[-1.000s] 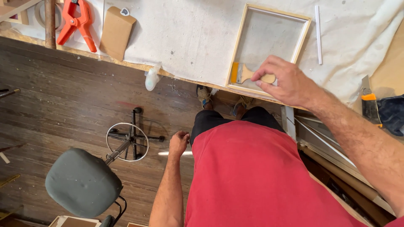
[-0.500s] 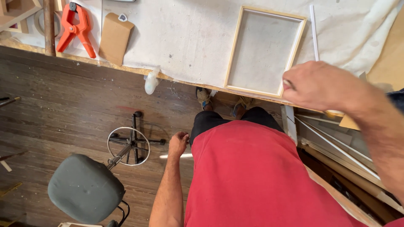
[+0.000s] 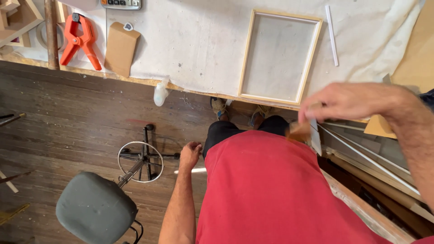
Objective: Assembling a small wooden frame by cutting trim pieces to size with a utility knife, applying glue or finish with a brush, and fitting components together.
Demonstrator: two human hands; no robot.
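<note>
Bench (image 3: 203, 49) across the top of the frame, covered in pale cloth. On it, upper middle-right, the wooden frame (image 3: 280, 56) — long axis running up and down the picture, near short edge at the bench's lip. My right hand (image 3: 350, 101) hovers just below and to the right of that near corner, the closer of my two hands by far. It is closed around a small brownish piece (image 3: 299, 131), blurred; what it is I cannot tell. My left hand (image 3: 191, 152) hangs low at centre — fingers loosely curled, apparently holding nothing. Orange clamp (image 3: 80, 40) upper left, well apart.
</note>
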